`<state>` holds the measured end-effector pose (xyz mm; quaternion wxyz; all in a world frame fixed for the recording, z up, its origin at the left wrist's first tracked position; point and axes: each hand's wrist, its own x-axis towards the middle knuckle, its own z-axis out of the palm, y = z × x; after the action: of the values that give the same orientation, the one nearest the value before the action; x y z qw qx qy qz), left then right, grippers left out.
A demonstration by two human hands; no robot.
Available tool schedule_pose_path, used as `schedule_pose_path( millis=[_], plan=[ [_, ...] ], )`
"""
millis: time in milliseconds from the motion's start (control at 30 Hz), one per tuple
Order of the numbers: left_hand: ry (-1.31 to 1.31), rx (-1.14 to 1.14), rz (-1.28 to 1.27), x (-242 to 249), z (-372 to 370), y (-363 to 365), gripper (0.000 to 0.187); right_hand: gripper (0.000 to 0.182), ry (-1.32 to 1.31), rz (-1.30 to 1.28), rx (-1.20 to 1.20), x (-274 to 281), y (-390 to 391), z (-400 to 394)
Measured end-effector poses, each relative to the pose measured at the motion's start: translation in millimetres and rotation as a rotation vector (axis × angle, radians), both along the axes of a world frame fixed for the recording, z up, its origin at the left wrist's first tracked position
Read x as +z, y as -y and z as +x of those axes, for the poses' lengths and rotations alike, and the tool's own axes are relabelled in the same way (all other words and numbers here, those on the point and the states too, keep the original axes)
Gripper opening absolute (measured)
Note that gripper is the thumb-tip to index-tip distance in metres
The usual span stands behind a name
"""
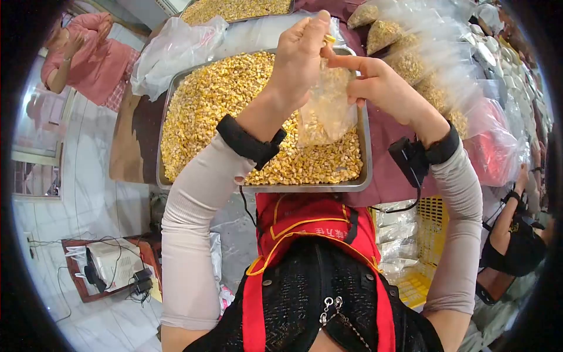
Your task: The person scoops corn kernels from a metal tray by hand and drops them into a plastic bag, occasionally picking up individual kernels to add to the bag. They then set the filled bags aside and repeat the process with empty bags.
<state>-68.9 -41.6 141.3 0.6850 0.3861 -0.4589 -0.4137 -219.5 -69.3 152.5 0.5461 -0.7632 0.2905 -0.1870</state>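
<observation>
A clear plastic bag (328,111) hangs over a metal tray (367,158) of loose yellow corn kernels (214,111). What lies inside its lower part is hard to tell from the corn behind it. My left hand (300,56) is closed around the gathered top of the bag. My right hand (381,85) is closed too, its index finger and thumb meeting at the same neck beside the left fingers. A small yellow piece (330,39), too small to name, shows between the fingertips.
Filled clear bags (404,56) lie right of the tray, near a pink plastic bag (492,149). Another corn tray (234,9) is behind. A yellow crate (433,220) stands below the table's right side. People are at left (88,56) and right (513,240).
</observation>
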Motion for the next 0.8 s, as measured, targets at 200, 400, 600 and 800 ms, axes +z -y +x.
schedule_pose_path(
  millis=[200, 400, 600, 800],
  plan=[
    [-0.336, -0.063, 0.017, 3, 46, 10, 0.034, 0.052, -0.037, 0.034, -0.01, 2, 2, -6],
    [0.118, 0.037, 0.55, -91, 123, -8, 0.024, 0.049, 0.042, 0.053, -0.022, 11, 10, -12],
    [1.43, 0.245, -0.17, -148, 109, -51, 0.011, 0.047, 0.06, 0.059, -0.012, 8, 14, -8],
    [1.771, -0.06, -0.38, -142, 84, -97, 0.018, 0.047, 0.039, 0.068, -0.009, 3, 18, -8]
  ],
)
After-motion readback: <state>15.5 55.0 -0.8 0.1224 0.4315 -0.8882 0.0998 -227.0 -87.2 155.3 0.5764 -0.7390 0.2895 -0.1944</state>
